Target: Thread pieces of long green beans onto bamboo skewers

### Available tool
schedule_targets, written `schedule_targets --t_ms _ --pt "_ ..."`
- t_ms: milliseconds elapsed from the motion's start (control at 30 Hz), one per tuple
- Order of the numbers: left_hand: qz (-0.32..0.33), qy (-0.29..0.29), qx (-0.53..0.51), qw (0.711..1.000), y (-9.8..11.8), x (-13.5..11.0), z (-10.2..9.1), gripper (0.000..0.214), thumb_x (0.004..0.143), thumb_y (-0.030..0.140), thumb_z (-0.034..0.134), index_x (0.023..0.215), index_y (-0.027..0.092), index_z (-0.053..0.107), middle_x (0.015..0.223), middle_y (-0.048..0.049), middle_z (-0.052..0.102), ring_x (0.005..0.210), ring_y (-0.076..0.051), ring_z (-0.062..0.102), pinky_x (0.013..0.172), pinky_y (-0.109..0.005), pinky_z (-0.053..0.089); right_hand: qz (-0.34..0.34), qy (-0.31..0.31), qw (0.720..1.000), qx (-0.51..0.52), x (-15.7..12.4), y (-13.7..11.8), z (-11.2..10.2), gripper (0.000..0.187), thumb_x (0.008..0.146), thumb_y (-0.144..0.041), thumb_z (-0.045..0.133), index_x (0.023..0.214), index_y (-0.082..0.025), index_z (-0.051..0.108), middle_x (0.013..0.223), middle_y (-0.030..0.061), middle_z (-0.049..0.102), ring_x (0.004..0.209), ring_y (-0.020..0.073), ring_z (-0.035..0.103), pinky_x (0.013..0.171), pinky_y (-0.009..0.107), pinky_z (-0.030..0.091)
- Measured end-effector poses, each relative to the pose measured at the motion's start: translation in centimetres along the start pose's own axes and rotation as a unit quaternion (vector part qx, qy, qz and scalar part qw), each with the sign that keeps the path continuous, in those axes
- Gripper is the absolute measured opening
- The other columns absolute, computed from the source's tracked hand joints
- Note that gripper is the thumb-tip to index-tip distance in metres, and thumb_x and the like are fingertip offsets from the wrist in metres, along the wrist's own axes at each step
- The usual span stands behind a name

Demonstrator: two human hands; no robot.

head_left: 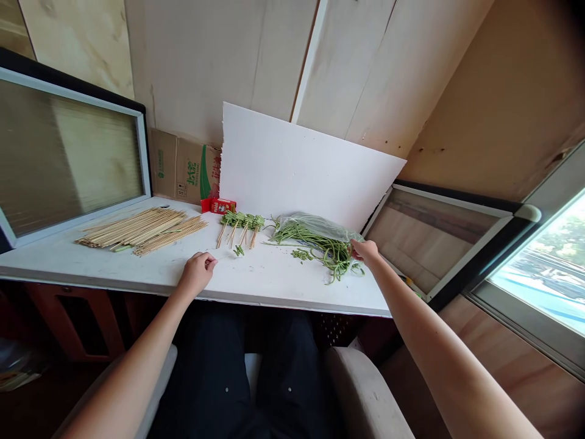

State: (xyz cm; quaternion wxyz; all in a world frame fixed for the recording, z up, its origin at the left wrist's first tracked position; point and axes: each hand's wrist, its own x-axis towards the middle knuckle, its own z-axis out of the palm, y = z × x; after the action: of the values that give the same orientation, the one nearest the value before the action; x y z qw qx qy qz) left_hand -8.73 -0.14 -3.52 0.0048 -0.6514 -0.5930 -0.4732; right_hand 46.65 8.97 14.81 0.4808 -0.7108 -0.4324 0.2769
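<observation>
My left hand (199,271) is closed in a pinch above the front of the white table, on a thin skewer. A few short green bean pieces (238,250) sit at the skewer's far end. To the right, my right hand (365,250) has its fingers closed on the edge of a clear plastic bag (315,224). Long green beans (336,247) spill out of this bag beside the hand; whether the fingers also hold a bean is hidden. Finished-looking bean skewers (242,221) lie behind the left hand, their sticks pointing towards me.
Many bare bamboo skewers (141,228) are piled on the left of the white table (269,280). Small bean bits (302,254) lie by the bag. A red box (223,206), a cardboard box (183,164) and a white board (297,161) stand at the back. Framed panes flank both sides.
</observation>
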Motion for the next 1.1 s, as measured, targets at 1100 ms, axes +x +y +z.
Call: schedule_targets --t_ms 1100 --pt "-0.004 -0.032 0.089 0.996 -0.7 -0.1 -0.2 0.021 0.090 0.038 0.059 0.084 0.023 0.073 0.091 -0.0107 0.074 0.096 -0.032 0.059 0.095 -0.045 0.048 -0.081 -0.014 0.991 0.106 -1.1 -2.2 1.4 0.013 0.093 -0.022 0.070 0.104 -0.018 0.065 0.077 0.0009 0.065 0.056 0.0095 0.054 0.046 0.019 0.041"
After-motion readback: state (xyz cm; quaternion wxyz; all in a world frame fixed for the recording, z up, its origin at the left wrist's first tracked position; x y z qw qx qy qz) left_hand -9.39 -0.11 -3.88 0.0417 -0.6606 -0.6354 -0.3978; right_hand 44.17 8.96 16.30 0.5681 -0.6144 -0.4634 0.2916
